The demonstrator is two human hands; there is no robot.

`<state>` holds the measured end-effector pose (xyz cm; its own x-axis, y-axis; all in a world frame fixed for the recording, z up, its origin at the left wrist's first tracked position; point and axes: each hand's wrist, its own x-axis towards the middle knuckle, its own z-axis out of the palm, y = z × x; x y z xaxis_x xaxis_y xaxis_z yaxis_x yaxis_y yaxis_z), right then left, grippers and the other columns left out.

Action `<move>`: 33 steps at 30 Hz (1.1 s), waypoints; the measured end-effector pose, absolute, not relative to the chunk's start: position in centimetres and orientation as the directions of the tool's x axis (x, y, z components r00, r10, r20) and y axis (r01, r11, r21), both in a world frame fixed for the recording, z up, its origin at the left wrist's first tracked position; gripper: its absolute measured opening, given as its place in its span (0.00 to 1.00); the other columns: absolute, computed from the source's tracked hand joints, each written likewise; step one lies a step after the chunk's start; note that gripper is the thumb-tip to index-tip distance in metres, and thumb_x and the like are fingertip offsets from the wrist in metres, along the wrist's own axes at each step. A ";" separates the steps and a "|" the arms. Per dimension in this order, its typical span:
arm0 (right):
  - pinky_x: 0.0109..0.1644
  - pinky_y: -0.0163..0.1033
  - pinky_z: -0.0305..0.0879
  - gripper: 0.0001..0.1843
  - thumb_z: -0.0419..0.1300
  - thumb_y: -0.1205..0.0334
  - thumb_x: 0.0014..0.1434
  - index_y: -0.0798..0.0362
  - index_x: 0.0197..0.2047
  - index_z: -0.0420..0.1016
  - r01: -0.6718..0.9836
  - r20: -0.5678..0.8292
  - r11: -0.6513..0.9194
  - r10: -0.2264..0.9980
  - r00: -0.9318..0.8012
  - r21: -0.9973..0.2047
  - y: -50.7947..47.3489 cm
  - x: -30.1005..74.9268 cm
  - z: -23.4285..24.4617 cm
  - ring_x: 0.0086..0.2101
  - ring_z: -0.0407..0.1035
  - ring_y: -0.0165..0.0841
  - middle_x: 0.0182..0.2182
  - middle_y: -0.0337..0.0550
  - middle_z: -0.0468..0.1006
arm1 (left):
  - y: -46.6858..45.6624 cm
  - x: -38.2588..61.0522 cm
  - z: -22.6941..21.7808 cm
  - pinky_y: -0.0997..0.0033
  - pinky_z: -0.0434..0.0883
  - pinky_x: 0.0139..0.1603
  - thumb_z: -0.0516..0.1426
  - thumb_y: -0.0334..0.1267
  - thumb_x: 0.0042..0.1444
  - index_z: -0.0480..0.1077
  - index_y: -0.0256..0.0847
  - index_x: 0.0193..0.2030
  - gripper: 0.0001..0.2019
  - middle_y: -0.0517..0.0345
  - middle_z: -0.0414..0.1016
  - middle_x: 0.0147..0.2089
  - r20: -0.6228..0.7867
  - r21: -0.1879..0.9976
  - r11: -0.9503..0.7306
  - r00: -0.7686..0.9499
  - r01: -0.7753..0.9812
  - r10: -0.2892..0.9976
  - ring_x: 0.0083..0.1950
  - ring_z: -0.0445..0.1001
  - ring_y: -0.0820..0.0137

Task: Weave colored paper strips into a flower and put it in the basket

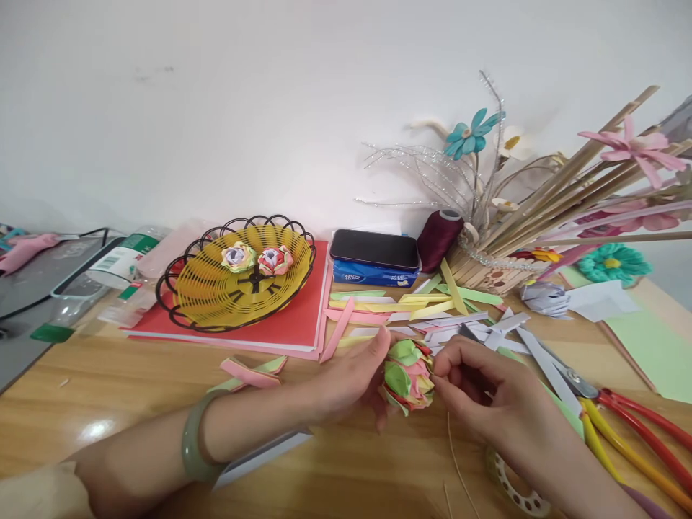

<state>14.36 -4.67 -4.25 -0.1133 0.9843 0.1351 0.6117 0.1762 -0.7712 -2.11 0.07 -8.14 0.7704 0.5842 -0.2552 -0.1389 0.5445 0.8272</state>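
Observation:
A folded paper flower (408, 375) of green, pink and yellow strips sits just above the wooden table, held between both hands. My left hand (354, 378), with a pale green bangle on its wrist, cups the flower from the left, thumb up by its top. My right hand (489, 393) pinches the flower's right side with curled fingers. Loose coloured paper strips (411, 310) lie scattered right behind the flower.
A black wire basket (238, 277) with a yellow liner holds two finished paper flowers and rests on red books. Scissors (573, 378), red-and-yellow pliers (643, 432), a tape roll (513, 490), a dark thread spool (439, 241), a phone on a tissue pack (374, 259) and a craft-flower vase (497, 270) surround the hands.

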 end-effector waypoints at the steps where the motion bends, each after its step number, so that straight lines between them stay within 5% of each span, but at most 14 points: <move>1: 0.18 0.31 0.53 0.08 0.53 0.67 0.52 0.50 0.23 0.64 0.585 0.114 0.149 0.989 -0.096 -0.797 -4.7 14.4 -4.3 0.19 0.57 0.26 0.18 0.32 0.62 | 0.1 -2.2 -8.1 0.80 0.62 0.13 0.46 0.68 0.47 0.64 0.39 0.48 0.35 0.60 0.67 0.26 -0.260 0.837 0.534 0.769 -0.121 0.583 0.16 0.61 0.80; 5: 0.18 0.30 0.52 0.09 0.54 0.66 0.53 0.50 0.22 0.62 0.529 0.080 0.118 0.992 -0.095 -0.840 -4.8 14.4 -3.9 0.18 0.57 0.26 0.17 0.31 0.62 | -0.1 -2.3 -8.4 0.82 0.62 0.13 0.45 0.65 0.51 0.64 0.38 0.44 0.31 0.59 0.68 0.27 -0.305 0.862 0.504 0.747 -0.046 0.590 0.16 0.62 0.81; 12: 0.21 0.32 0.59 0.08 0.56 0.64 0.57 0.49 0.26 0.71 0.547 0.309 0.346 0.937 -0.163 -0.762 -5.3 14.2 -2.2 0.22 0.64 0.29 0.21 0.36 0.70 | -0.2 -2.3 -8.4 0.82 0.61 0.14 0.45 0.62 0.53 0.63 0.38 0.48 0.29 0.58 0.69 0.28 -0.237 0.874 0.472 0.743 -0.119 0.626 0.17 0.63 0.80; 22: 0.21 0.33 0.62 0.10 0.58 0.57 0.57 0.49 0.27 0.76 0.546 0.248 0.258 0.964 -0.094 -0.797 -5.2 14.5 -2.8 0.24 0.69 0.32 0.23 0.40 0.75 | -0.4 -2.7 -6.7 0.74 0.71 0.34 0.52 0.55 0.54 0.59 0.46 0.56 0.25 0.52 0.65 0.47 -0.041 0.937 0.279 0.726 -0.210 0.686 0.40 0.69 0.71; 29: 0.26 0.32 0.67 0.07 0.58 0.59 0.57 0.47 0.32 0.77 0.552 0.277 0.287 0.955 -0.104 -0.783 -5.3 14.6 -2.6 0.26 0.71 0.31 0.26 0.38 0.77 | -0.9 -2.7 -7.0 0.71 0.66 0.45 0.55 0.44 0.56 0.59 0.48 0.55 0.20 0.55 0.65 0.47 0.062 0.966 0.128 0.681 -0.226 0.729 0.48 0.65 0.70; 33: 0.30 0.33 0.70 0.08 0.58 0.57 0.57 0.46 0.33 0.79 0.521 0.244 0.278 0.960 -0.135 -0.807 -5.2 14.6 -2.3 0.30 0.74 0.32 0.28 0.39 0.78 | -0.9 -2.6 -7.1 0.73 0.66 0.43 0.55 0.42 0.57 0.58 0.48 0.55 0.19 0.55 0.66 0.47 0.073 0.962 0.121 0.658 -0.244 0.749 0.47 0.66 0.70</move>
